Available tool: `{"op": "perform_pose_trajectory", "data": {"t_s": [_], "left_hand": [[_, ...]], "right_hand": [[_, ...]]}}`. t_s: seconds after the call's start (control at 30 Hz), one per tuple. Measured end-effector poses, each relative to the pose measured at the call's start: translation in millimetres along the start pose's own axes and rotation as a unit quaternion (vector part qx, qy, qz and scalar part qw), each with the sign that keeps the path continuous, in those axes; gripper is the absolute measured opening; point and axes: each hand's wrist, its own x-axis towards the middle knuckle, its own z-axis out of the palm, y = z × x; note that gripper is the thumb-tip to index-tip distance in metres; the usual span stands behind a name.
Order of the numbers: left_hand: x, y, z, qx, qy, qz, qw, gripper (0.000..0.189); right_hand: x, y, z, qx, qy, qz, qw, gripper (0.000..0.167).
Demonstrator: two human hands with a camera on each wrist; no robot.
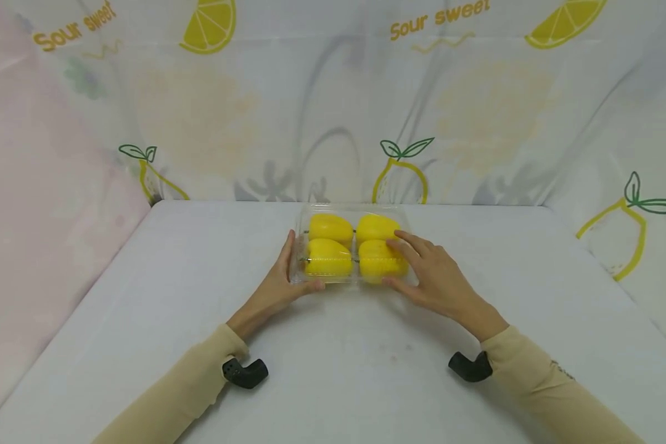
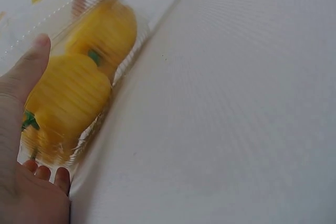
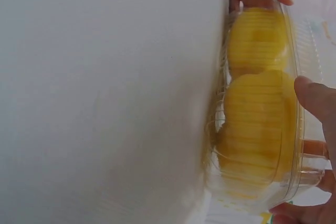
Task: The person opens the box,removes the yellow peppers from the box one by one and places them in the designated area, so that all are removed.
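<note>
A clear plastic clamshell box [image 1: 355,208] stands on the table with several yellow bell peppers [image 1: 328,259] inside, laid in two rows. Green stems show through the plastic in the left wrist view. My left hand [image 1: 280,280] grips the box's left end, its thumb along the front and its fingers at the side. Around the right end is my right hand [image 1: 441,277], with its thumb at the front rim and its fingers bent over the lid. Seen through the plastic in the right wrist view, some right fingers [image 3: 315,149] lie behind the rim. The lid lies over the peppers.
A white cloth covers the table [image 1: 333,370], and its back edge lies just behind the box. Behind it hangs a curtain [image 1: 333,92] printed with lemons and lettering. Black curved pieces [image 1: 246,373] stick out at both sleeve cuffs.
</note>
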Motion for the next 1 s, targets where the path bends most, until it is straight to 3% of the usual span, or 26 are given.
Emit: {"op": "perform_pose_trajectory", "data": {"t_s": [0.3,0.67,1.0], "left_hand": [[-0.3,1.1,0.5,0.007,-0.002,-0.014,0.9999,0.119],[-0.7,8.3,-3.8,-0.006,-0.011,-0.007,0.9999,0.116],[-1.7,3.2,-2.9,-0.012,-0.009,-0.008,0.9999,0.115]], "right_hand": [[4.1,0.8,-9.9,-0.066,-0.017,-0.027,0.9973,0.064],[11.2,5.4,-17.6,-0.062,-0.058,-0.046,0.9954,0.062],[10.4,2.9,-17.9,-0.083,-0.077,-0.068,0.9912,0.06]]}}
